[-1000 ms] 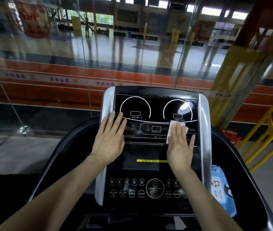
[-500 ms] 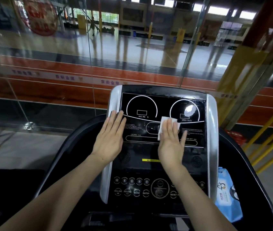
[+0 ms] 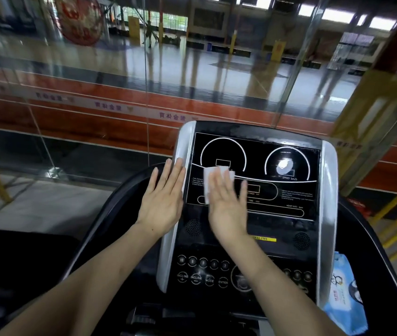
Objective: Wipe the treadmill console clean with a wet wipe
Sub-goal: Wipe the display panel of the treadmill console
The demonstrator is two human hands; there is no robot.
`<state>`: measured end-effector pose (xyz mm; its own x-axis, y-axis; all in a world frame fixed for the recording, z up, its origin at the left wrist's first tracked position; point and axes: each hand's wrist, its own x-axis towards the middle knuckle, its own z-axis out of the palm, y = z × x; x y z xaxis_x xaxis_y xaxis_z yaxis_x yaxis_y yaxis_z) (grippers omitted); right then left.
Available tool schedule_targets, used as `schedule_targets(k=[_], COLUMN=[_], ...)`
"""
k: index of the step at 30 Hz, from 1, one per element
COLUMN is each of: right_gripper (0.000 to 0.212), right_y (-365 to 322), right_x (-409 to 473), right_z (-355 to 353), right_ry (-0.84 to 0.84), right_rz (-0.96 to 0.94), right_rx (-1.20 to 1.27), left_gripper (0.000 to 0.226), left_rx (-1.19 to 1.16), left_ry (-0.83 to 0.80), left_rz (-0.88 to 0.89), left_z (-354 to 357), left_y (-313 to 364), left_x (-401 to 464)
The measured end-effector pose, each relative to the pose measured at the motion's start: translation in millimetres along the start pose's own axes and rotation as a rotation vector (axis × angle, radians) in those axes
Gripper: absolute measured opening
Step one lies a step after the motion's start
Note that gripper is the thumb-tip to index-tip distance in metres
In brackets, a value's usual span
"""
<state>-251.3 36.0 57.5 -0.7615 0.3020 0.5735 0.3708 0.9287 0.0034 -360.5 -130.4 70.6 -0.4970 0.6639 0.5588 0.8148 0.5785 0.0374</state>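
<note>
Right hand (image 3: pixel 227 204) flat, pressing the wipe (image 3: pixel 213 180) on the console (image 3: pixel 289 214), now slid left; left hand (image 3: pixel 163 202) open on the silver edge.

Where things sit on the console

My right hand (image 3: pixel 226 204) lies on the wet wipe (image 3: pixel 213 180) at the treadmill console (image 3: pixel 289 214) display's left part. My left hand (image 3: pixel 162 202) rests on its left edge. A wipes pack (image 3: pixel 343 301) lies right of the buttons.

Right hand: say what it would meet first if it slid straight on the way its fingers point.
The right hand, flat on the white wet wipe, points up the black console screen; the curved white incline dial outline likely comes first.
</note>
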Motion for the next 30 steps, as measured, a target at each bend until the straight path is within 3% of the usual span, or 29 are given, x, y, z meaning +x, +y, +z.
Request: schedule_targets(k=[3,7,9,13,18,25,30], right_gripper=[0.057,0.056,0.056,0.059,0.056,0.064,0.072], right_y=[3.9,48.8,38.0,-4.0,20.2,15.9,24.9], right_x=[0.2,11.5,30.9,37.6,3.4,99.7,48.2], right_z=[-3.6,-13.0,-13.5,-11.9,-13.4,-26.2,-27.2], right_ry=[-0.044,-0.042,-0.029,-0.079,-0.079,-0.016,-0.035], right_rz=[-0.149,0.022,0.069,-0.145,-0.353,-0.256,-0.464], right_rx=[-0.025,-0.074,-0.05,-0.008,-0.1,-0.095,-0.055], left_gripper=[0.064,0.064,0.066,0.064,0.063,0.064,0.065], left_rx=[0.011,0.017,0.022,0.022,0.032,0.005,-0.015], left_ry=[-0.009,-0.022,-0.029,-0.047,-0.081,-0.123,-0.134], left_rz=[0.003,-0.014,-0.015,-0.016,0.016,-0.008,-0.006], left_z=[0.7,-1.0,-2.7,-3.8,-8.7,-14.2,-16.2], left_y=[-1.7,-2.4,-1.1,-2.6,-9.4,-8.0,-11.0], left_x=[-0.4,-2.7,-2.6,-2.3,-2.6,-1.8,-2.1])
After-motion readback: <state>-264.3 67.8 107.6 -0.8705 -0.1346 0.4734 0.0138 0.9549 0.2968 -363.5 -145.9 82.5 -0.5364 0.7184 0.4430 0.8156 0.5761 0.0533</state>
